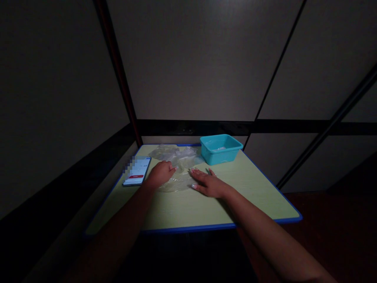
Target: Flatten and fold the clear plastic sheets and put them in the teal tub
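Note:
A clear, crinkled plastic bag (176, 184) lies spread on the small table. My left hand (161, 173) is closed at its left side, thumb and curled fingers pinching the film. My right hand (207, 184) rests flat on the bag's right part with the fingers stretched out and apart. Behind both hands is more crumpled clear plastic (188, 156); whether it joins the bag under my hands I cannot tell.
A turquoise plastic basket (222, 157) stands at the back right, with something whitish inside. Left of my left hand lies a phone (138, 171) with its screen lit. The pale table (188, 214) has a blue edge and stands against a panelled wall (194, 78).

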`<state>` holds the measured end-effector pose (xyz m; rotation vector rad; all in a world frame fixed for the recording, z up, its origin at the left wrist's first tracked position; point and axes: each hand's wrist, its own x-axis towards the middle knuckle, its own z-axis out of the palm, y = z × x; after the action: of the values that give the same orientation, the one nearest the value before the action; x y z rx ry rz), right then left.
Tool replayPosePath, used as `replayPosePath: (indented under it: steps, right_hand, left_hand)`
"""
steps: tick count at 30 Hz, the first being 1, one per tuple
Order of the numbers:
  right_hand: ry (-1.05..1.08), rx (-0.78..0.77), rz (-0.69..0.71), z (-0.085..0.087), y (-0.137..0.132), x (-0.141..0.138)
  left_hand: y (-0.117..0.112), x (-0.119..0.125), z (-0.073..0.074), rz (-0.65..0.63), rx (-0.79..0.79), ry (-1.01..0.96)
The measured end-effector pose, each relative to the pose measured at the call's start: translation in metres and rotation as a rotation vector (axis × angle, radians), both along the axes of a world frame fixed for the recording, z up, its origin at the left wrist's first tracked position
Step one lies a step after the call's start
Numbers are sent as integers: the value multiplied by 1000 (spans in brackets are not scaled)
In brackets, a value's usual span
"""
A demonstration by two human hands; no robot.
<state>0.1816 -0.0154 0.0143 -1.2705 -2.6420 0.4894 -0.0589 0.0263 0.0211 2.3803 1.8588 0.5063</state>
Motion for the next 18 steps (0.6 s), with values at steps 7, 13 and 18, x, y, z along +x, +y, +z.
replayPosePath:
  steps: [7, 13, 18]
  right_hand:
    - [-96, -18, 16, 0, 1, -5]
    - [-85, -44, 15, 4, 0, -4]
    - [-77, -86, 23, 7, -1, -1]
  left_hand:
    - [-2, 3, -6, 92, 21, 147]
    - [-1, 2, -3, 107, 17, 173]
    - [0, 1, 3, 65, -74, 121]
